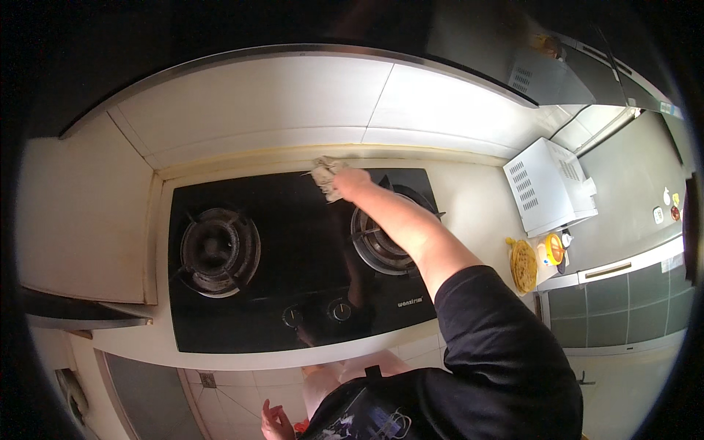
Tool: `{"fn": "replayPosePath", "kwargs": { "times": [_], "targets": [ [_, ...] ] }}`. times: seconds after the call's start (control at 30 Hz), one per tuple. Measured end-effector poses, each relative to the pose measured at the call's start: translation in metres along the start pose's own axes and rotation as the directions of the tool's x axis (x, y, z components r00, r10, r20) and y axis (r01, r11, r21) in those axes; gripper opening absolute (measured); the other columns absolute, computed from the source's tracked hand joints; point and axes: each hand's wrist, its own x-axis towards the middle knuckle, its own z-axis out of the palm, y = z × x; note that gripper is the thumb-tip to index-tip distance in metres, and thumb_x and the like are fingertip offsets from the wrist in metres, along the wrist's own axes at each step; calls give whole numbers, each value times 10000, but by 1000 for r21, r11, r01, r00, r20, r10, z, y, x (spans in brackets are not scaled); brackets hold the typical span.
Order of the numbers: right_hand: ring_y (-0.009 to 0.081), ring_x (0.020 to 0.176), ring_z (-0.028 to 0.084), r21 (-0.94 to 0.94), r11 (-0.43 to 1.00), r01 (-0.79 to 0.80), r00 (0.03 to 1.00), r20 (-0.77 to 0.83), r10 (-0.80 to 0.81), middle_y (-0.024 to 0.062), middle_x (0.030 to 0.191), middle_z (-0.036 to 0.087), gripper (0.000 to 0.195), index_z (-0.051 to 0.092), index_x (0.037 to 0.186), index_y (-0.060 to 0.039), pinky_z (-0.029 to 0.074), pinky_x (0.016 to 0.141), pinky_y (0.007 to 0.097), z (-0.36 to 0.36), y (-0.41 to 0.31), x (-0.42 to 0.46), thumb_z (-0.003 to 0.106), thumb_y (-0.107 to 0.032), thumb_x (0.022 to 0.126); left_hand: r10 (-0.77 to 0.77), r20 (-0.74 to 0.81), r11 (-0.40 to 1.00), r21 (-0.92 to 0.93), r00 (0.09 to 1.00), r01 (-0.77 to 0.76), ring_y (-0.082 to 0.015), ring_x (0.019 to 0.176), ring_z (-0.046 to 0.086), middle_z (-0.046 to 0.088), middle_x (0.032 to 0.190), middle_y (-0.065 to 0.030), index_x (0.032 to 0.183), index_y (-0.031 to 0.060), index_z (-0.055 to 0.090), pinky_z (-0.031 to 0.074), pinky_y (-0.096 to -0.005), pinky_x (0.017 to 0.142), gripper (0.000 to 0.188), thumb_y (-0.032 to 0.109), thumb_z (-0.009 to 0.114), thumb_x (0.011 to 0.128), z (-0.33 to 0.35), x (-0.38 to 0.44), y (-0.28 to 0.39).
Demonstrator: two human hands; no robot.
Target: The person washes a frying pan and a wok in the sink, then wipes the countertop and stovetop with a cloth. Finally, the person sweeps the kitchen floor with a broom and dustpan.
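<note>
A crumpled beige cloth (323, 175) is under my right hand (351, 183), which grips it at the back edge of the black glass gas cooktop (297, 220). The cloth lies partly on the glass and partly on the pale counter strip behind it. My right forearm passes over the right burner (379, 242) and hides part of it. Farther left sits the left burner (220, 253) with its dark pan support. Two control knobs (341, 311) are at the cooktop's front. Down by my body, below the counter edge, my left hand (276, 422) hangs with fingers apart, holding nothing visible.
White wall tiles (264, 104) rise behind the cooktop, beneath a dark range hood (308, 50). On the right counter stand a white microwave-like appliance (544, 187), a round flatbread (523, 267) and a yellow-rimmed tub (551, 249). A grey refrigerator (627, 187) is beyond.
</note>
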Motion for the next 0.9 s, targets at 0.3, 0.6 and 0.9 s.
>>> {"fn": "replayPosePath", "kwargs": {
  "times": [0.3, 0.6, 0.9],
  "targets": [
    [296, 809, 568, 37, 953, -301, 953, -38, 302, 123, 922, 591, 182, 611, 880, -118, 444, 705, 379, -44, 188, -14, 502, -191, 754, -187, 46, 982, 17, 981, 186, -186, 627, 584, 615, 752, -64, 1114, 116, 493, 474, -301, 582, 337, 121, 550, 782, 7, 3, 47],
    [247, 683, 589, 285, 542, -791, 507, 801, 318, 169, 834, 585, 280, 511, 927, 39, 517, 561, 377, 40, 243, -76, 593, 14, 660, -22, 4, 1000, -15, 1000, 22, -188, 630, 584, 617, 752, -60, 1100, 116, 497, 472, -302, 582, 331, 111, 551, 774, 30, 10, 26],
    [219, 669, 586, 514, 456, -726, 686, 579, 440, 134, 781, 579, 166, 541, 873, 24, 509, 559, 337, 46, 230, -13, 538, 7, 708, -39, 47, 998, 44, 998, 37, -186, 635, 586, 618, 762, -54, 1104, 123, 494, 474, -310, 571, 336, 81, 530, 772, 21, 12, 37]
  ]
}}
